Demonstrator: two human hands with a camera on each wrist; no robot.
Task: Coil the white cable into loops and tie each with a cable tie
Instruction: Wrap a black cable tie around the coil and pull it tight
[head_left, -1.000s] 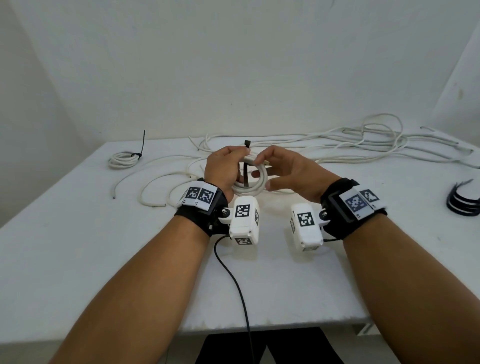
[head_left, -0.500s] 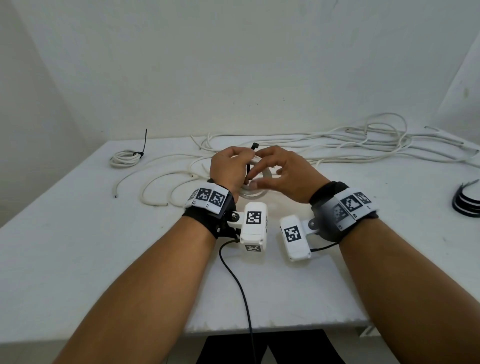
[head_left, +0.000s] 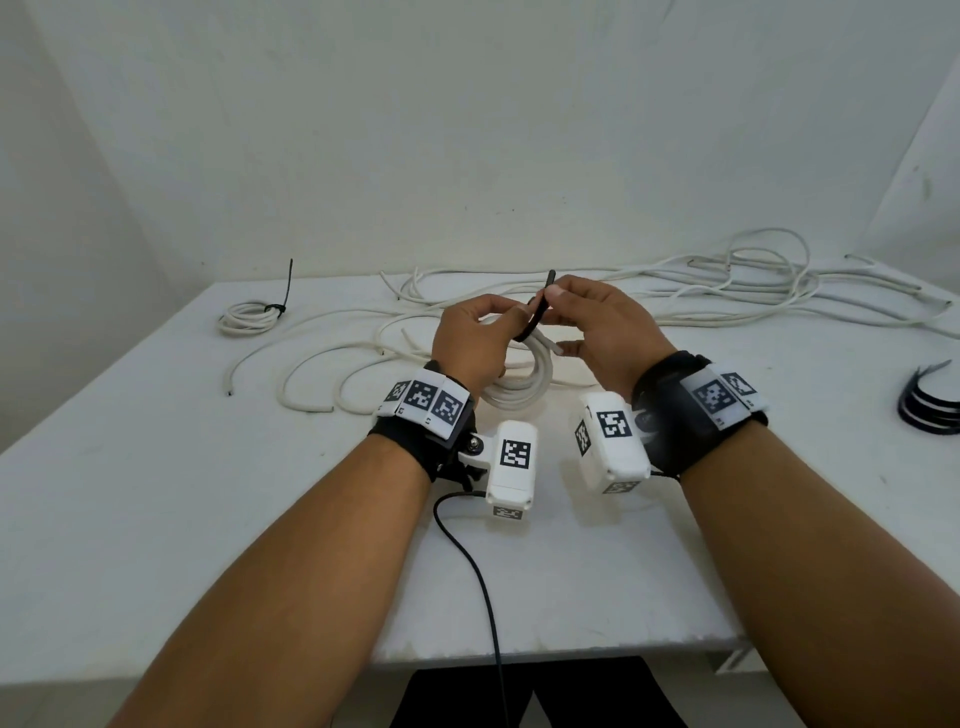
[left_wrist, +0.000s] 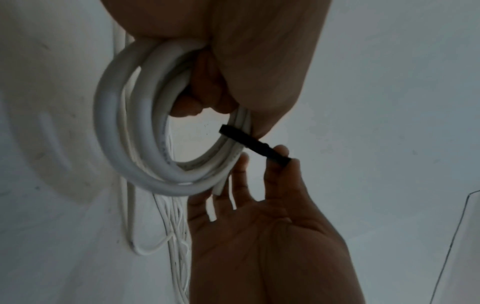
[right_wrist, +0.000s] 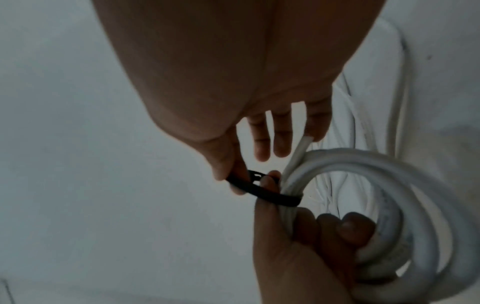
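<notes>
A small coil of white cable (head_left: 519, 387) (left_wrist: 145, 131) (right_wrist: 389, 205) hangs above the table's middle, gripped at its top by my left hand (head_left: 478, 338), whose fingers curl through the loops. A black cable tie (head_left: 537, 312) (left_wrist: 255, 147) (right_wrist: 262, 193) wraps round the strands beside that grip. My right hand (head_left: 597, 322) pinches the tie's free end between thumb and forefinger, its other fingers spread loosely. The tie's tip pokes up above the knuckles.
A tied white coil (head_left: 249, 317) with a black tie lies far left. Loose white cable pieces (head_left: 332, 374) curve behind my left hand, and a long tangle (head_left: 753, 280) runs along the back right. Black cable ties (head_left: 930, 405) lie at the right edge. A black cord (head_left: 483, 587) drops over the table's front edge.
Both hands have lifted the coil slightly. The right hand has shifted from the coil's rim onto the tie's end, and the tie now slants up to the right.
</notes>
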